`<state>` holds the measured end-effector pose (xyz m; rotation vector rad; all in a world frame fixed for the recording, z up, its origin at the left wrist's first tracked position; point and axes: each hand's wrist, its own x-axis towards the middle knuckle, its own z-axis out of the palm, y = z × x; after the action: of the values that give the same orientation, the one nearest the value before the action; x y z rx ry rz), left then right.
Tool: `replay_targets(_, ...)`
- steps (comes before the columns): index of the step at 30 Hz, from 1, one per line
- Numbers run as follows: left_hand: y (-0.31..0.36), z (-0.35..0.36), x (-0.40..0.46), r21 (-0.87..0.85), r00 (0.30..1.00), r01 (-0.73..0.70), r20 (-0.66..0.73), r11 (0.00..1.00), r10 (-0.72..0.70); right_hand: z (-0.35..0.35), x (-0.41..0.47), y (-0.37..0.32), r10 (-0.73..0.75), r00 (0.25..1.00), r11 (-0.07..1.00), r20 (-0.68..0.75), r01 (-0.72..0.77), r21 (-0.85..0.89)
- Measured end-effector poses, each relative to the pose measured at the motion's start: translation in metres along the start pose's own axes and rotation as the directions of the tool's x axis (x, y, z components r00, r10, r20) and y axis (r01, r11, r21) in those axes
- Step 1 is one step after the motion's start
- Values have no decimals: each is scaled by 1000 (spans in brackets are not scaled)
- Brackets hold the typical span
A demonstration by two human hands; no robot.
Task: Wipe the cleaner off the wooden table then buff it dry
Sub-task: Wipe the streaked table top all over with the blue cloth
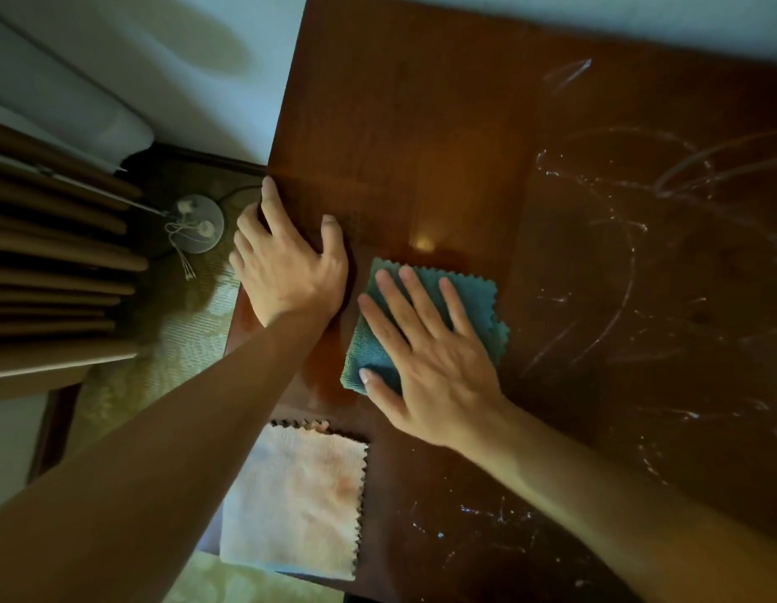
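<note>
The dark wooden table [443,124] fills the middle and right of the view. White streaks of cleaner [613,237] arc over its right half and near the front. A folded blue-green cloth [478,298] lies flat on the wood, and my right hand [430,354] presses down on it with the fingers spread. My left hand [286,263] rests on the table's left edge, fingers curled over the rim, holding no cloth. A pale pink-white cloth [295,502] lies at the front left corner, partly over the edge.
To the left of the table the floor has a patterned mat [191,324], a round lamp base with a cord [199,224], and brown curtain folds [52,263]. A light wall [182,58] runs behind.
</note>
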<state>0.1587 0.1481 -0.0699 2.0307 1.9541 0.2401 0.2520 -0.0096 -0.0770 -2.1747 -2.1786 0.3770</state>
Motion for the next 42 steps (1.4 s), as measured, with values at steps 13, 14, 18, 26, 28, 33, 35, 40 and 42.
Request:
replay_targets(13, -3, -7, -7, -59, 991, -135, 14, 989, 136, 0, -16, 0, 157, 986, 987, -63, -159, -28)
replay_targets(14, -4, -9, -11, -57, 986, -164, 22, 985, 165, 2, -31, -5, 159, 986, 987, -58, -161, -26)
replay_targets(18, -16, -16, -45, -72, 951, -305, 39, 950, 308, 4, -43, -3, 134, 991, 990, -25, -134, -37)
replay_targets(26, -64, -7, -114, 12, 867, -491, 99, 871, 488, -7, -4, 25, 243, 967, 968, -72, -246, -40)
replay_targets(28, -66, -3, -115, 26, 866, -498, 64, 867, 496, 6, -30, 4, 249, 965, 967, -88, -253, -41)
replay_targets(33, -64, -2, -114, 16, 860, -509, 50, 861, 507, 23, -83, -33, 195, 981, 977, -13, -195, -81)
replay_targets(35, -66, -3, -114, 3, 862, -506, 52, 863, 505, 18, -75, -22, 158, 987, 983, 22, -155, -96)
replay_targets(40, -67, -3, -114, 0, 857, -513, 49, 858, 512, 2, -39, 16, 224, 975, 970, 2, -223, -100)
replay_targets(42, -66, -4, -113, 7, 859, -511, 48, 859, 510, 4, -42, 8, 272, 962, 958, -32, -274, -80)
